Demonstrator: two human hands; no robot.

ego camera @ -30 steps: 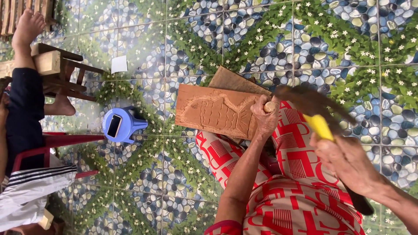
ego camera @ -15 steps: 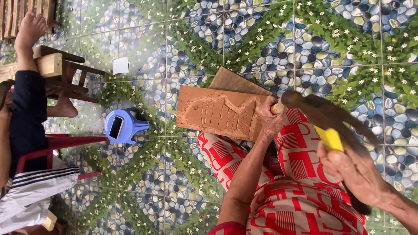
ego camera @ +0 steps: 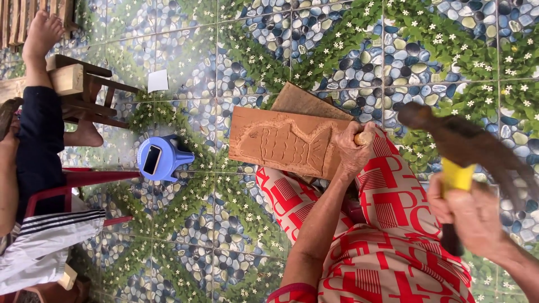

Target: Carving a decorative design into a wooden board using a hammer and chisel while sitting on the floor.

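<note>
Patterned floor tiles, printed with blue pebbles, green leaves and small white flowers, fill the head view, the only one there is. Across the person's lap, covered in red and cream patterned cloth, rests a wooden carving board with a fish cut in relief; a second plain board lies under it and pokes out at its far edge. The left hand is clenched around a wooden chisel handle, its tip set at the near end of the carved board (the blade itself is hidden by the fist). The right hand is wrapped tight about a yellow-handled hammer, whose dark head is blurred above the lap, apart from the chisel. Judging by its look, the board is stiff, fairly light and unlikely to bend, though its raised relief could chip, so it is best gripped by the plain border, not the carving. The chisel handle looks smooth and round and wants a full fist. Off to the side another person sits with bare feet by a wooden stool, and a blue plastic stool carries a phone.
</note>
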